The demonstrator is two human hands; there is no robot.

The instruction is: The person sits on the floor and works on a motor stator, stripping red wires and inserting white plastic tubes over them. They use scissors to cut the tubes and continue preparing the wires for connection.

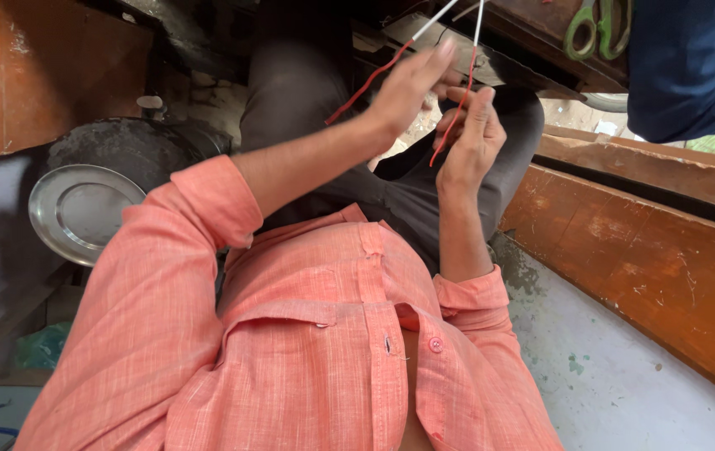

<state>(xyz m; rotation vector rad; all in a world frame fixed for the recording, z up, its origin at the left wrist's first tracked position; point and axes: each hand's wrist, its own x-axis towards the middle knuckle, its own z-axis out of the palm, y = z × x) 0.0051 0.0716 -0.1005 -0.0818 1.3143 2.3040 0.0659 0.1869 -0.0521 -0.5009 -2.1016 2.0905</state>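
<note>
I look down over my salmon-coloured shirt (307, 334) at both raised hands. My left hand (408, 88) pinches a thin strand (366, 83) that is white at the top and red lower down, trailing to the lower left. My right hand (470, 138) grips a second strand of the same colouring (462, 104), which hangs down in front of its fingers. Both strands run up and out of the top of the view. The hands are close together above my lap in dark grey trousers (408, 196).
A round steel plate (82, 209) leans on a dark drum at the left. Green-handled scissors (595, 25) lie on a wooden ledge at the top right, beside another person's blue sleeve (692, 67). An orange-brown wooden beam (650, 259) runs along the right over grey floor.
</note>
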